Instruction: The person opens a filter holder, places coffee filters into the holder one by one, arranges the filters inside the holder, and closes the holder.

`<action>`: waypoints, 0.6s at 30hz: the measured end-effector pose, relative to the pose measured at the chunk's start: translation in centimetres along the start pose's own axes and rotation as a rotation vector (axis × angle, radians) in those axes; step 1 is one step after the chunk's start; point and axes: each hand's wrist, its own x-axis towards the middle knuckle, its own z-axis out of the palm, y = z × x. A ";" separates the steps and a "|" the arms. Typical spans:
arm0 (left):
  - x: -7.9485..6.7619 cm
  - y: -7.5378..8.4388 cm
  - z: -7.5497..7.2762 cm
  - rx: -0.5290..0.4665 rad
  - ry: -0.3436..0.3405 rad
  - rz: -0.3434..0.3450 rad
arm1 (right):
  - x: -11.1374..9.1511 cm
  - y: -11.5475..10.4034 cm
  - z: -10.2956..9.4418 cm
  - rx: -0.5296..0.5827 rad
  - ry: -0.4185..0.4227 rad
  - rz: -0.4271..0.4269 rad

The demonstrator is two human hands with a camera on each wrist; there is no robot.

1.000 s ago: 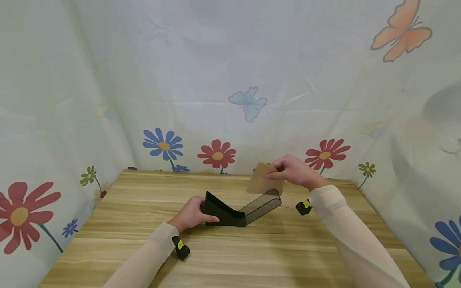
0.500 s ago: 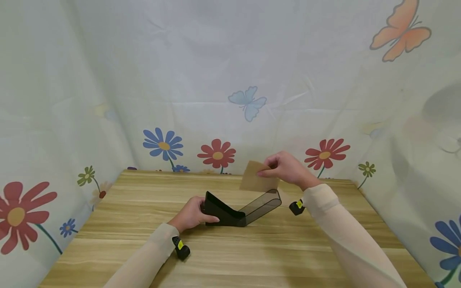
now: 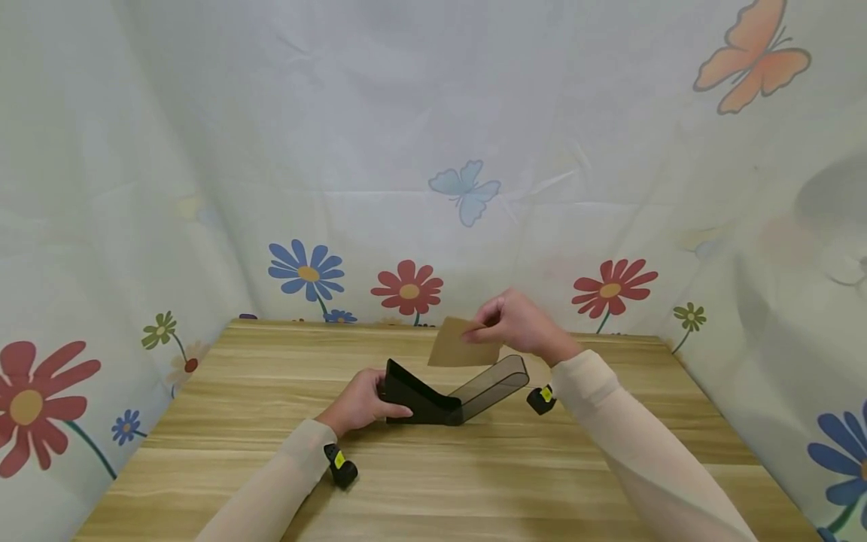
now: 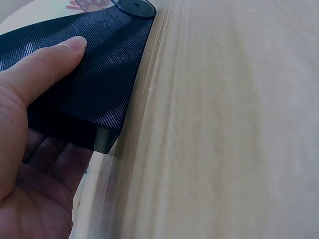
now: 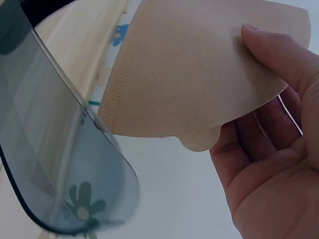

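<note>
My left hand (image 3: 357,406) grips the closed end of a black ribbed box (image 3: 416,399), a coffee filter holder, on the wooden table. In the left wrist view the thumb lies along the ribbed face (image 4: 104,74) and the fingers reach underneath. The holder's smoky see-through lid (image 3: 493,385) is swung up on its hinge toward the right. My right hand (image 3: 518,325) pinches a brown paper coffee filter (image 3: 447,348) by its edge, above and behind the holder. The right wrist view shows the filter's crimped seam and small rounded tab (image 5: 200,139), with the lid alongside.
The wood-grain table (image 3: 433,489) ends at a far edge just behind the right hand. White curtain (image 3: 366,135) printed with flowers and butterflies encloses the back and both sides. Small black wrist cameras (image 3: 341,468) hang from both sleeves.
My right hand has moved left with the coffee filter, from over the lid's tip toward the space above the holder's middle. The left hand and the holder have stayed in place.
</note>
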 end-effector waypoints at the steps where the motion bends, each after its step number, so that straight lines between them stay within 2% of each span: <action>1: 0.0 0.0 0.0 0.001 0.001 -0.002 | 0.0 -0.1 0.2 0.010 -0.011 0.002; 9: -0.1 0.1 0.0 0.001 0.004 0.001 | 0.3 -0.5 1.9 -0.010 -0.023 -0.004; 18: -0.1 0.2 0.0 0.000 0.002 0.005 | 0.7 -0.2 3.3 0.025 -0.042 -0.020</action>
